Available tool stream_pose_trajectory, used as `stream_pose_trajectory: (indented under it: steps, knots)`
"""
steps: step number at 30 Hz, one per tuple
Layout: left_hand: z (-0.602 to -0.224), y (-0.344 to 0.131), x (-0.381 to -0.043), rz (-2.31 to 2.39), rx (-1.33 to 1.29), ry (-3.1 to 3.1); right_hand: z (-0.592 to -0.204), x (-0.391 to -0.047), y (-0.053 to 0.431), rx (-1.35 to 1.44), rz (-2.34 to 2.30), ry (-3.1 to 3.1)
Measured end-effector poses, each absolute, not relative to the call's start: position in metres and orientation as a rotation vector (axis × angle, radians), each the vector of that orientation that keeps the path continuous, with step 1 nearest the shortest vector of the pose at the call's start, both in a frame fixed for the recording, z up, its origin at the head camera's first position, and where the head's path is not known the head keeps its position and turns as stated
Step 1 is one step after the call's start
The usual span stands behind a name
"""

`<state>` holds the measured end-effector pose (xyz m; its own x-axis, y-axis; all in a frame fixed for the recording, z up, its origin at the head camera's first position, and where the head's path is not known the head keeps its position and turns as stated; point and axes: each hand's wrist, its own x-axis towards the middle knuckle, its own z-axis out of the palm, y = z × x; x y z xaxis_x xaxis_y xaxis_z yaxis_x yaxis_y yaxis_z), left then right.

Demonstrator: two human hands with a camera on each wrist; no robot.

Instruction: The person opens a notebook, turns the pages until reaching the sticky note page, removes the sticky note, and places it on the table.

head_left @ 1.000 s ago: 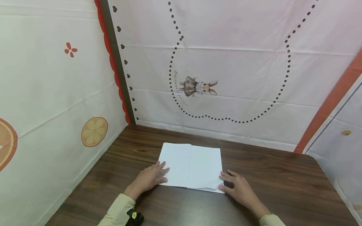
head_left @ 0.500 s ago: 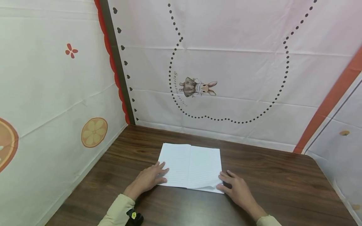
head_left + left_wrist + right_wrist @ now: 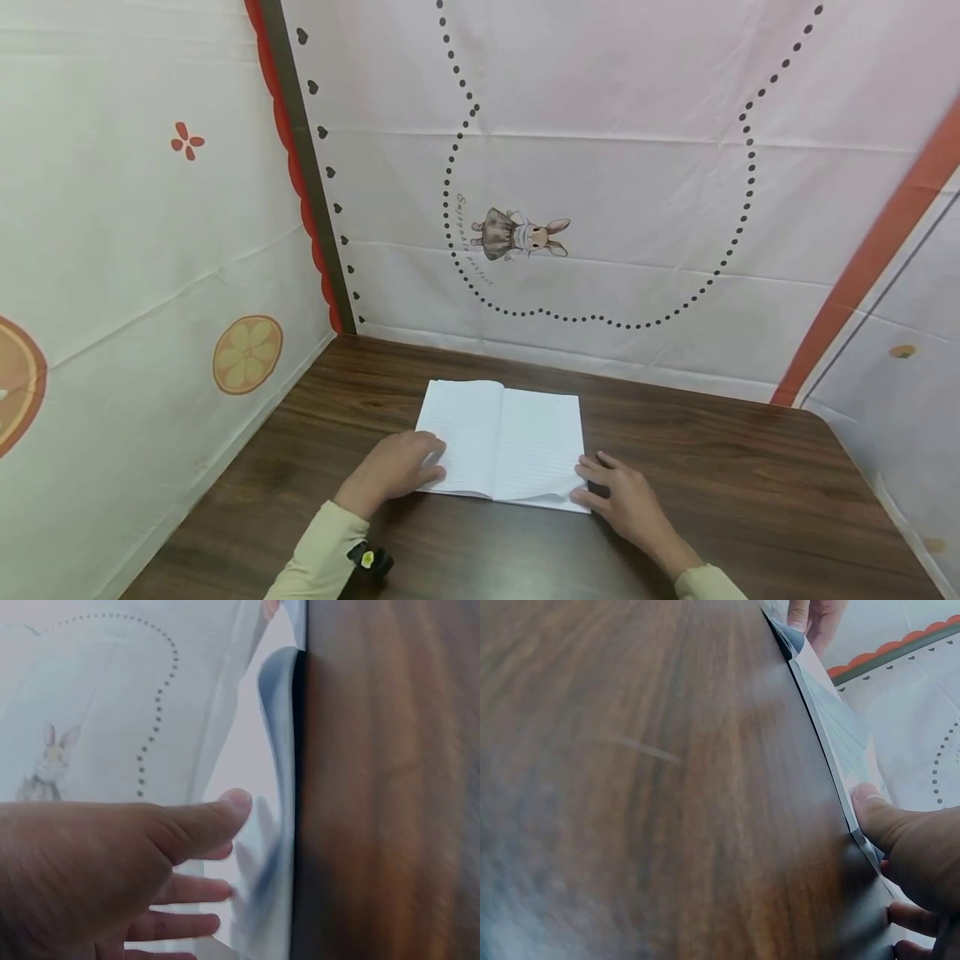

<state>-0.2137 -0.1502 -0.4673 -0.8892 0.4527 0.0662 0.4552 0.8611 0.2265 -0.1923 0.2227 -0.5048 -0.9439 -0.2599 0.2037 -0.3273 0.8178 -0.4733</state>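
An open notebook [image 3: 536, 442] with lined white pages lies on the table. In the head view my left hand [image 3: 397, 469] is over the left page's lower outer part, fingers bent down toward the paper. The left wrist view shows the left thumb [image 3: 238, 802] and fingers apart over the white page, which bows up toward the spine. My right hand [image 3: 630, 500] is at the notebook's lower right corner. Its thumb [image 3: 866, 796] rests on the page there, the other fingers lying along the outer edge. The right page's lower edge curls up slightly.
The dark wood-grain table [image 3: 720, 467] surrounds the notebook. Behind it hangs a white cloth [image 3: 615, 208] printed with a rabbit and dots. Another printed cloth [image 3: 135, 250] lines the left side. A black strap with a yellow flower [image 3: 367, 560] hangs at the left sleeve.
My left hand's fingers have bent in from a spread pose, and the left page now bulges more near the spine. The right hand has stayed at its corner.
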Motion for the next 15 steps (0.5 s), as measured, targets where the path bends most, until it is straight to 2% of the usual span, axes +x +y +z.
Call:
stream_pose_trajectory:
  steps: [5, 15]
  knots:
    - [-0.456, -0.127, -0.217, -0.23, -0.829, -2.878, -0.506, -0.193, 0.224, 0.462, 0.781, -2.874]
    - [-0.448, -0.059, -0.226, -0.15, -1.211, -2.532, -0.502, -0.197, 0.223, 0.455, 0.77, -2.93]
